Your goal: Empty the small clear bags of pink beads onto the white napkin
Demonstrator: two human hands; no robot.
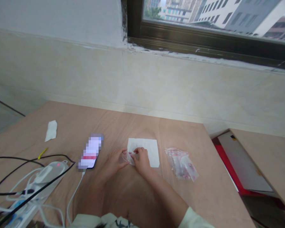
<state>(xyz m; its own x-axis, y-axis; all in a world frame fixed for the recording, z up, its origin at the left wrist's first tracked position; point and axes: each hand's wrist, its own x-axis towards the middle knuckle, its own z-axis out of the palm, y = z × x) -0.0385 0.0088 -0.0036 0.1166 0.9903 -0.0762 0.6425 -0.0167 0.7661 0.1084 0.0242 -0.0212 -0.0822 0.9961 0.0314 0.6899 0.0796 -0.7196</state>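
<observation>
My left hand is closed on the edge of a small clear plastic bag with a reddish rim, at the left side of a white sheet of paper. Over that sheet is my right hand, thumb and fingers drawn together close to the bag's mouth. A tiny pinkish-red piece shows by its fingertips; whether the fingers grip it is too small to tell. To the right lies a pile of clear zip bags with red seals and some small reddish contents.
Left of my hands a phone lies plugged into a white cable. A power strip with tangled cords sits at lower left. Farther back is a white paper scrap. The table meets a tiled wall below a window.
</observation>
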